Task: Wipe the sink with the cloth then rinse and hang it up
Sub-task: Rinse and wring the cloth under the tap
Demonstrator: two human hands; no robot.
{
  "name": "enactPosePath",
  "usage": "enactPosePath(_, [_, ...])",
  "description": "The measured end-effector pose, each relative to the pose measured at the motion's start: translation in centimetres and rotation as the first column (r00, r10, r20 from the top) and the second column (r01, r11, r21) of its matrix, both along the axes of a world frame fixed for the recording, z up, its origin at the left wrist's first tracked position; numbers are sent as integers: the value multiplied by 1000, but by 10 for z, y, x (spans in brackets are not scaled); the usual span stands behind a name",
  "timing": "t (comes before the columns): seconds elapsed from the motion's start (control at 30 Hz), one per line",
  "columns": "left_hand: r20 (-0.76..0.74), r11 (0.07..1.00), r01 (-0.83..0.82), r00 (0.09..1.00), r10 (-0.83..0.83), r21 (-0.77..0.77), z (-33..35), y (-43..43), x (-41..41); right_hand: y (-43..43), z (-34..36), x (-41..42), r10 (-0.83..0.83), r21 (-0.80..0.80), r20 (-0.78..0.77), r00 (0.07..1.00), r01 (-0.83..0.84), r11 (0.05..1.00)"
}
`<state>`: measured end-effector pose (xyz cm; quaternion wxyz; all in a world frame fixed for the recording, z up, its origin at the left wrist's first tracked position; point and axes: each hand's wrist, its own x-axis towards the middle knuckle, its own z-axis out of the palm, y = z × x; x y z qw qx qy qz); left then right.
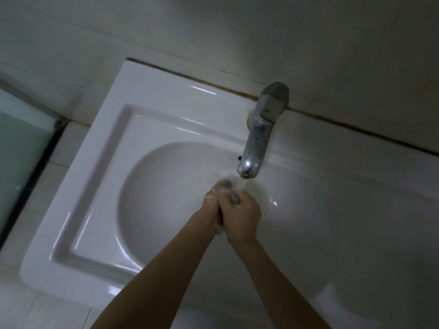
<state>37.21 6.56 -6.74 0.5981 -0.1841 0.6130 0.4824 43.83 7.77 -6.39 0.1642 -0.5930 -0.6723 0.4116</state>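
Note:
Both of my hands are pressed together over the white sink (95, 186), just below the spout of the metal faucet (257, 136). My left hand (210, 205) and my right hand (242, 217) are closed around a small grey cloth (234, 199). Only grey bits of it show between the fingers. White foam clings to my fingers and wrists. Water appears to run from the spout onto my hands, though it is blurred. Most of the cloth is hidden inside my grip.
The sink's round basin (161, 198) lies left of my hands. A pale tiled wall (237, 32) rises behind the faucet. A frosted glass panel with a dark frame (21, 143) stands at the left. Tiled floor (35, 309) shows below the sink's front corner.

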Motion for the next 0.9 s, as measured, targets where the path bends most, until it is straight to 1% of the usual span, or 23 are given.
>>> enactPosePath(0.03, [35, 997, -70, 997, 71, -14, 2, 0, 8, 10, 0, -7, -13, 24, 38, 999, 12, 1000])
enactPosePath(0.07, [58, 992, -123, 990, 125, -34, 4, -1, 14, 23, -2, -13, -22, 15, 67, 998, 21, 1000])
enactPosePath(0.1, [69, 989, -144, 987, 146, -33, 4, -2, 17, 37, -5, -17, -20, -20, 100, 995, 22, 1000])
enactPosePath(0.13, [52, 993, -114, 992, 115, -20, 3, -5, 18, 50, -11, -16, -16, -71, 123, 992, 25, 997])
enactPosePath(0.17, [-5, 999, -31, 1000, 31, -21, 3, -7, 17, 58, -17, -12, -30, -126, 127, 991, 46, 991])
enactPosePath(0.23, [-124, 993, 117, 985, -119, -25, 7, -8, 8, 60, -23, 2, -103, -218, 73, 992, 117, 969])
enactPosePath(0.27, [-152, 989, 133, 978, -141, -60, 6, -6, 1, 52, -22, 10, -147, -232, 28, 989, 149, 961])
enactPosePath(0.3, [-157, 988, 110, 980, -126, -106, 6, -5, -6, 41, -19, 16, -173, -219, -23, 985, 163, 962])
enactPosePath(0.33, [-143, 987, 80, 985, -100, -139, 5, -1, -11, 27, -14, 19, -156, -190, -87, 984, 137, 972])
enactPosePath(0.37, [-122, 991, 50, 990, -66, -127, 4, 1, -14, 13, -8, 18, -97, -143, -121, 988, 80, 987])
enactPosePath(0.4, [-88, 996, 38, 995, -45, -83, 5, 4, -14, 2, -4, 14, -30, -80, -115, 993, 20, 997])
enactPosePath(0.43, [-68, 999, 25, 997, -28, -43, 5, 6, -9, -2, -2, 9, 11, -12, -76, 997, -11, 1000])
enactPosePath(0.5, [-74, 1000, -21, 997, 20, -19, 3, 5, 4, 10, -2, -2, -2, 92, 3, 1000, 1, 996])
enactPosePath(0.53, [-65, 998, -58, 996, 55, -31, 2, 0, 12, 22, -4, -5, -1, 91, 36, 999, -3, 996])
enactPosePath(0.6, [-75, 996, -50, 996, 44, -79, 6, -7, 20, 44, -12, -4, 8, -12, 103, 995, -7, 1000])
enactPosePath(0.67, [-113, 996, 10, 993, -21, -94, 9, -9, 14, 52, -20, 4, -90, -154, 83, 993, 102, 983])
enactPosePath(0.7, [-126, 995, 31, 991, -43, -91, 10, -9, 7, 50, -20, 8, -149, -191, 53, 987, 156, 969])
enactPosePath(0.73, [-140, 995, 28, 989, -41, -97, 11, -7, -1, 45, -17, 12, -191, -182, 18, 981, 191, 965])
enactPosePath(0.77, [-152, 994, 25, 988, -41, -108, 13, -5, -9, 38, -13, 16, -202, -139, -25, 979, 197, 970])
enactPosePath(0.8, [-151, 994, 25, 988, -41, -108, 12, -3, -15, 28, -8, 17, -177, -92, -79, 981, 169, 981])
enactPosePath(0.83, [-136, 994, 40, 989, -53, -98, 13, -1, -16, 17, -2, 17, -115, -55, -126, 985, 109, 993])
enactPosePath(0.87, [-107, 996, 60, 992, -67, -71, 13, 0, -15, 6, 3, 14, -38, -14, -129, 991, 36, 999])
enactPosePath(0.9, [-67, 999, 38, 997, -40, -39, 13, 1, -12, -2, 4, 11, 25, 33, -85, 996, -23, 999])
